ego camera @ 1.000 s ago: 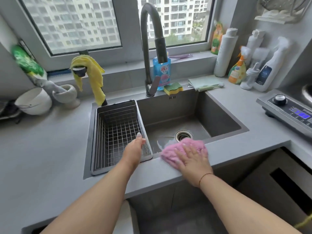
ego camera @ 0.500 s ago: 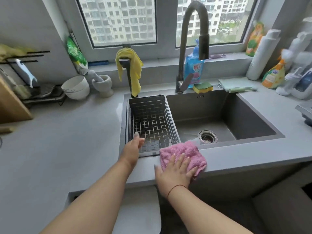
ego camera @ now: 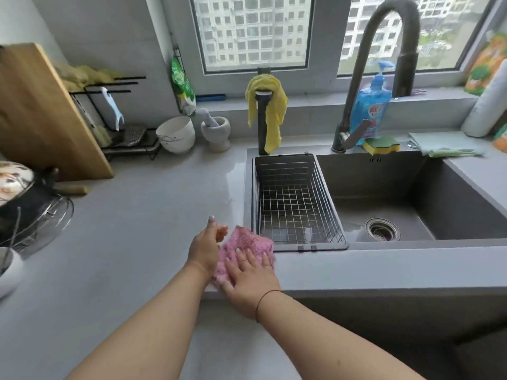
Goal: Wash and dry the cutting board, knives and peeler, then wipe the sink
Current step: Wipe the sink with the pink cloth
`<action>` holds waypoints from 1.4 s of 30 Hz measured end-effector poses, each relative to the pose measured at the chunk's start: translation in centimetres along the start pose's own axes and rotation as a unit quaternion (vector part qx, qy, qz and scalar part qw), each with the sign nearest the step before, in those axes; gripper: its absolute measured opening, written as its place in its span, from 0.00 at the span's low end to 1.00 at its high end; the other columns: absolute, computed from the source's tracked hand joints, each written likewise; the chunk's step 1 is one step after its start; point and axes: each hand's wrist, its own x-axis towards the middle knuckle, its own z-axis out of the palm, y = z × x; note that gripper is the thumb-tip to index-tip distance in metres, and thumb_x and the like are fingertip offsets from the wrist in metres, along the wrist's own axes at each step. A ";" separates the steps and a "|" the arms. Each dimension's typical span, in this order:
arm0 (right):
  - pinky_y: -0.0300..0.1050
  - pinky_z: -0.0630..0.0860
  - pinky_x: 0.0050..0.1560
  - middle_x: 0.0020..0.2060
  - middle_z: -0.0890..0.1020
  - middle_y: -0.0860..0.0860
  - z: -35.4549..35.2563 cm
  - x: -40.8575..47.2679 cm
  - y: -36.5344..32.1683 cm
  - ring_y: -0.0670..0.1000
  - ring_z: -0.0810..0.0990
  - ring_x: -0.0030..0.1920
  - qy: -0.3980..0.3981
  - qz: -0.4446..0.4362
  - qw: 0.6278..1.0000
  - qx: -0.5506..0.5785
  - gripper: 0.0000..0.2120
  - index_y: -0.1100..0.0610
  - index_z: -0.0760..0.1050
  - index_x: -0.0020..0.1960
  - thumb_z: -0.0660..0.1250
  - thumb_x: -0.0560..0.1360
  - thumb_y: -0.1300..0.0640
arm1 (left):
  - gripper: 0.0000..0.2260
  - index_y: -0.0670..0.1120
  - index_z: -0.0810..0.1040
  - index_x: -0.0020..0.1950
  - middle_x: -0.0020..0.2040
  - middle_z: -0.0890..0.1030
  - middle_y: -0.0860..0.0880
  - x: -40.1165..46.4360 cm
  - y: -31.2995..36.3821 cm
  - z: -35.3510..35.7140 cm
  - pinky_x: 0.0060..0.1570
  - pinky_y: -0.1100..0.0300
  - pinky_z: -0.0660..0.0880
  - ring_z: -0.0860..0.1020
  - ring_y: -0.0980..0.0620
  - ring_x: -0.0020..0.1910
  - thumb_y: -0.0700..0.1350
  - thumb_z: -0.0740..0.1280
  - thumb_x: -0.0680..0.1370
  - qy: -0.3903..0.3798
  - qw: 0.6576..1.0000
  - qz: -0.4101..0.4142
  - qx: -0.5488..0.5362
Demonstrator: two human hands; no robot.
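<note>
My right hand (ego camera: 248,275) presses flat on a pink cloth (ego camera: 242,242) that lies on the grey counter's front strip, just left of the sink's (ego camera: 452,204) near left corner. My left hand (ego camera: 205,246) hovers beside the cloth's left edge with its fingers relaxed and holds nothing. A wire drain basket (ego camera: 295,204) fills the sink's left part; the drain (ego camera: 382,229) sits wet in the basin. A wooden cutting board (ego camera: 41,113) leans upright against the wall at far left. No knives or peeler can be made out.
A dark faucet (ego camera: 384,64) arches over the sink. A yellow cloth (ego camera: 270,111) hangs on a post behind the basket. Blue soap bottle (ego camera: 370,105), sponge (ego camera: 381,145) and green cloth (ego camera: 444,144) sit at the sink's back. A rack (ego camera: 118,119), white bowl (ego camera: 175,134) and mortar (ego camera: 216,131) stand at left.
My right hand slid the pink cloth leftward along the counter's front strip, past the basket. My left hand left the basket's rim and moved left. The view swung left.
</note>
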 end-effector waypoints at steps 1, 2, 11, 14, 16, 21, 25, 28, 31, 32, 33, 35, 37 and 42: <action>0.60 0.29 0.72 0.78 0.46 0.49 -0.2 -0.1 0.8 0.51 0.41 0.77 0.007 -0.013 1.000 -0.016 0.29 0.46 0.47 0.78 0.40 0.80 0.38 | 0.24 0.47 0.80 0.51 0.55 0.82 0.46 0.1 0.0 -0.1 0.65 0.48 0.70 0.77 0.48 0.58 0.59 0.49 0.83 -0.005 1.000 -0.003 -0.002; 0.61 0.29 0.71 0.78 0.47 0.48 -0.4 -0.2 1.6 0.50 0.42 0.78 0.016 -0.015 0.999 -0.029 0.28 0.45 0.49 0.78 0.40 0.80 0.39 | 0.24 0.46 0.80 0.52 0.55 0.81 0.46 0.1 0.1 -0.2 0.65 0.48 0.70 0.77 0.48 0.58 0.59 0.49 0.83 -0.013 1.000 -0.004 -0.001; 0.54 0.38 0.74 0.78 0.45 0.55 0.3 0.4 -2.5 0.58 0.40 0.77 0.004 0.055 0.998 0.008 0.32 0.51 0.46 0.79 0.41 0.79 0.38 | 0.26 0.46 0.82 0.52 0.55 0.82 0.49 0.7 0.1 -2.8 0.67 0.48 0.69 0.78 0.50 0.57 0.60 0.49 0.82 -0.028 0.999 0.003 0.023; 0.54 0.40 0.75 0.78 0.42 0.53 -0.3 1.9 -2.5 0.58 0.38 0.77 -0.008 0.024 1.000 0.011 0.29 0.47 0.45 0.78 0.43 0.80 0.39 | 0.28 0.45 0.82 0.53 0.55 0.83 0.48 1.3 0.0 -3.7 0.65 0.51 0.69 0.78 0.49 0.58 0.61 0.49 0.82 -0.055 0.998 -0.013 0.020; 0.54 0.40 0.75 0.77 0.40 0.53 -0.7 3.4 -2.2 0.57 0.37 0.77 -0.018 0.018 1.000 0.008 0.29 0.45 0.44 0.78 0.43 0.80 0.39 | 0.29 0.44 0.81 0.58 0.59 0.81 0.48 1.9 0.1 -3.8 0.63 0.54 0.69 0.76 0.50 0.60 0.62 0.48 0.82 -0.082 0.995 -0.040 0.032; 0.52 0.37 0.75 0.77 0.40 0.51 -2.1 9.2 -1.0 0.54 0.36 0.77 -0.027 0.009 1.000 0.009 0.28 0.44 0.42 0.78 0.43 0.80 0.40 | 0.34 0.49 0.71 0.72 0.71 0.70 0.51 4.8 0.1 -2.5 0.68 0.58 0.64 0.68 0.55 0.68 0.70 0.53 0.76 -0.141 0.984 -0.085 0.060; 0.50 0.36 0.76 0.77 0.39 0.50 -3.4 12.9 0.3 0.53 0.35 0.76 -0.025 -0.005 1.000 0.003 0.28 0.46 0.39 0.78 0.44 0.81 0.43 | 0.29 0.45 0.61 0.77 0.78 0.59 0.48 8.4 0.6 -1.1 0.76 0.47 0.48 0.55 0.49 0.78 0.60 0.50 0.81 -0.174 0.961 -0.031 0.211; 0.48 0.34 0.75 0.77 0.38 0.50 -4.6 15.8 1.4 0.53 0.34 0.76 -0.023 -0.016 1.000 -0.007 0.28 0.47 0.39 0.78 0.45 0.81 0.44 | 0.22 0.46 0.50 0.79 0.80 0.49 0.47 11.7 1.2 -0.1 0.76 0.47 0.41 0.47 0.47 0.79 0.50 0.44 0.85 -0.170 0.922 -0.024 0.346; 0.49 0.34 0.75 0.77 0.37 0.51 -5.8 19.5 2.8 0.54 0.34 0.76 -0.030 -0.021 0.999 -0.030 0.29 0.48 0.40 0.78 0.47 0.81 0.46 | 0.23 0.51 0.42 0.79 0.80 0.43 0.45 15.4 2.6 1.4 0.75 0.45 0.42 0.42 0.47 0.79 0.49 0.44 0.85 -0.153 0.891 -0.030 0.426; 0.49 0.34 0.75 0.77 0.37 0.51 -6.3 20.8 3.4 0.54 0.34 0.76 -0.033 -0.022 0.999 -0.036 0.29 0.48 0.40 0.78 0.47 0.81 0.46 | 0.23 0.51 0.42 0.79 0.80 0.43 0.45 16.7 3.0 1.9 0.75 0.46 0.41 0.43 0.48 0.79 0.51 0.43 0.85 -0.154 0.891 -0.036 0.425; 0.49 0.35 0.75 0.77 0.37 0.51 -6.9 22.2 4.0 0.54 0.34 0.76 -0.037 -0.024 0.998 -0.042 0.29 0.48 0.40 0.78 0.47 0.81 0.46 | 0.23 0.51 0.44 0.80 0.80 0.44 0.46 18.0 3.6 2.4 0.74 0.47 0.40 0.43 0.49 0.79 0.53 0.42 0.85 -0.157 0.892 -0.035 0.423; 0.50 0.35 0.75 0.77 0.36 0.51 -7.9 24.6 5.1 0.55 0.34 0.76 -0.045 -0.031 0.997 -0.049 0.30 0.49 0.39 0.78 0.47 0.81 0.45 | 0.25 0.51 0.46 0.80 0.80 0.46 0.48 20.4 4.5 3.1 0.74 0.49 0.38 0.43 0.51 0.79 0.56 0.39 0.84 -0.156 0.901 -0.034 0.403; 0.52 0.37 0.76 0.77 0.37 0.51 -8.9 27.2 6.3 0.55 0.35 0.76 -0.050 -0.039 0.997 -0.050 0.31 0.48 0.39 0.78 0.49 0.80 0.43 | 0.26 0.51 0.47 0.80 0.80 0.46 0.49 22.6 5.3 4.0 0.74 0.49 0.37 0.43 0.52 0.78 0.58 0.39 0.83 -0.161 0.901 -0.030 0.403; 0.53 0.40 0.76 0.77 0.39 0.52 -11.3 32.4 8.7 0.57 0.37 0.77 -0.044 -0.053 0.996 -0.064 0.35 0.48 0.39 0.78 0.53 0.78 0.40 | 0.29 0.49 0.48 0.80 0.80 0.47 0.49 27.6 7.1 5.8 0.74 0.49 0.38 0.43 0.52 0.79 0.61 0.38 0.82 -0.155 0.897 -0.032 0.414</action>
